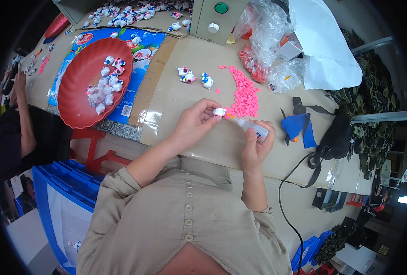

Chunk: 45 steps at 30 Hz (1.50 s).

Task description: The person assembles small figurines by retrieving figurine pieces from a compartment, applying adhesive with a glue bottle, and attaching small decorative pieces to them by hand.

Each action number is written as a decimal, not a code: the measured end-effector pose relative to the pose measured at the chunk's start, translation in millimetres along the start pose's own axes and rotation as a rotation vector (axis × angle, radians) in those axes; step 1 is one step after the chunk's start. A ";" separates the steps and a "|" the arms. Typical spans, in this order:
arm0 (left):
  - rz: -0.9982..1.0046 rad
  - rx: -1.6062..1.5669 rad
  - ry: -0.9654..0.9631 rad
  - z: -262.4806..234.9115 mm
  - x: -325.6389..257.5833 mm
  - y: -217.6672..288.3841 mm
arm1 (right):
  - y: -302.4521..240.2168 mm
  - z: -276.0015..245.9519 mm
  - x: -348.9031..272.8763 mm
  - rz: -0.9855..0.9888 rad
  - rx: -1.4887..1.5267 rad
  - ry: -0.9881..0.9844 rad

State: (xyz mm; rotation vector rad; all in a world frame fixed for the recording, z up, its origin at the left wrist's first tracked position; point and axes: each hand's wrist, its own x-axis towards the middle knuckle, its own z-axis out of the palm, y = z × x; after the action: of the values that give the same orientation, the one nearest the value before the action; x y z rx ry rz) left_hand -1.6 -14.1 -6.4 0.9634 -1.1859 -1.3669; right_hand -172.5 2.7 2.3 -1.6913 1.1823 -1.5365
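Note:
Between the fingertips of my left hand [199,120] is a small white figurine [219,112], pinched over the table. My right hand [260,143] is wrapped round a translucent glue bottle [251,129], tilted so that its orange nozzle meets the figurine or comes very close to it; I cannot tell which. Just beyond my hands lies a spread pile of small pink pieces [244,94]. Left of the pile sit a white, blue and pink figurine [207,81] and a small cluster of figurines [186,75].
A red scalloped dish [70,91] with several figurines stands at left on a blue printed sheet [155,41]. More figurines [134,16] lie at the back beside a grey box [212,27] with a green button. Plastic bags [265,27] and a blue cloth [299,128] are at right. A person's arm [24,110] shows far left.

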 end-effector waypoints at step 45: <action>0.002 -0.135 -0.045 6.9 -0.8 5.4 | 8.4 -44.1 56.5 0.184 -0.558 -0.235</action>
State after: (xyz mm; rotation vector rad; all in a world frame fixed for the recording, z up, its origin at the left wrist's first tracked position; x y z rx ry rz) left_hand -7.2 -12.2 0.1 0.8390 -1.1124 -1.4546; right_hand -219.9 -44.1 30.1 -1.9688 1.6837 -0.9114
